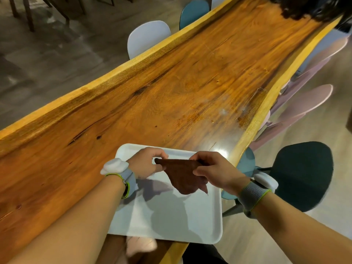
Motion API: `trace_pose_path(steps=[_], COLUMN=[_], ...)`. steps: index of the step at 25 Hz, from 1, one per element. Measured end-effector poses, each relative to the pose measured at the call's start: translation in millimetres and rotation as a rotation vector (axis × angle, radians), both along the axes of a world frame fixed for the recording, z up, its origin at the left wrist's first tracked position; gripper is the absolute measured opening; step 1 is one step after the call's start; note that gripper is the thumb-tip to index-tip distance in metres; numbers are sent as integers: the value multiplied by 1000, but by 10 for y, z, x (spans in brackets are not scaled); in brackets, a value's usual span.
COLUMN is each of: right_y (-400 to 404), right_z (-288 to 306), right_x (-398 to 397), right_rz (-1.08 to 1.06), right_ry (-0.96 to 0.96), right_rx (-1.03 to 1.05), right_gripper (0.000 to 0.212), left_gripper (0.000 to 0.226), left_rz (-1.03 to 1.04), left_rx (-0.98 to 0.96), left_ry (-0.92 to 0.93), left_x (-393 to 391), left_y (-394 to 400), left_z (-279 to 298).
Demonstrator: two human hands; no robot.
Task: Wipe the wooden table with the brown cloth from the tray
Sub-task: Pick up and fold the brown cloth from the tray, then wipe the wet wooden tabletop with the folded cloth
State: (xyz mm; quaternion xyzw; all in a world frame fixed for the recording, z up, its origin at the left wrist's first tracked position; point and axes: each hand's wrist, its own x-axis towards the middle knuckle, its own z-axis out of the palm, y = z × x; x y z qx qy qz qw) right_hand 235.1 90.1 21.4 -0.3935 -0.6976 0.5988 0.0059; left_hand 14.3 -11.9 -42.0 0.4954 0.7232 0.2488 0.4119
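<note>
A brown cloth [182, 176] hangs in the air above the white tray [171, 221], stretched between both hands. My left hand [146, 161] pinches its left corner and my right hand [215, 171] pinches its right corner. The cloth's lower part droops toward the tray without clearly touching it. The tray lies at the near end of the long wooden table [171, 82], partly over the table's right edge. A pale smudged patch [224, 111] shows on the wood near the right edge.
White and teal chairs [146, 38] line the table's far left side. Pink chairs [304, 100] and a dark chair [302, 174] stand along the right. A dark blurred mass [308, 8] sits at the far end. Something pale pink [141, 244] lies under the tray's near edge.
</note>
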Motion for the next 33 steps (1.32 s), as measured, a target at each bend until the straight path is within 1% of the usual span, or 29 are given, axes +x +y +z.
trace_pose_path(steps=[4, 7, 10, 14, 17, 21, 23, 25, 28, 30, 32, 33], right_y=[343, 688, 997, 1498, 1698, 1805, 1820, 1883, 2049, 2131, 2186, 2206], right_z=[-30, -123, -196, -365, -494, -696, -799, -915, -1087, -1170, -1234, -1265], right_x=[232, 360, 415, 420, 347, 214, 136, 31, -128, -177, -192, -183], right_rz=[-71, -93, -81, -97, -40, -4, -40, -121, -197, -235, -274, -255], right_ry=[28, 76, 74, 85, 65, 58, 64, 51, -57, -117, -175, -218], right_rx=[48, 20, 76, 72, 62, -58, -135, -187, -138, -98, -58, 17], right_gripper=[27, 24, 22, 24, 21, 20, 19, 18, 16, 17, 18, 17], left_gripper=[12, 14, 20, 27, 28, 33, 33, 31, 22, 19, 20, 23], left_rz=[52, 92, 129, 140, 155, 182, 215, 282, 315, 320, 324, 312], left_rx=[9, 64, 145, 235, 217, 157, 122, 92, 17, -27, -30, -28], left_ry=[-105, -120, -29, 38, 52, 56, 24, -9, 15, 60, 142, 205], left_x=[23, 111, 173, 197, 158, -2, -88, -153, -191, -155, -110, -88], left_y=[239, 533, 782, 1141, 1216, 1223, 1280, 1409, 1704, 1885, 2017, 2045], left_z=[144, 192, 210, 145, 28, -132, -205, -282, -471, -582, -636, -664])
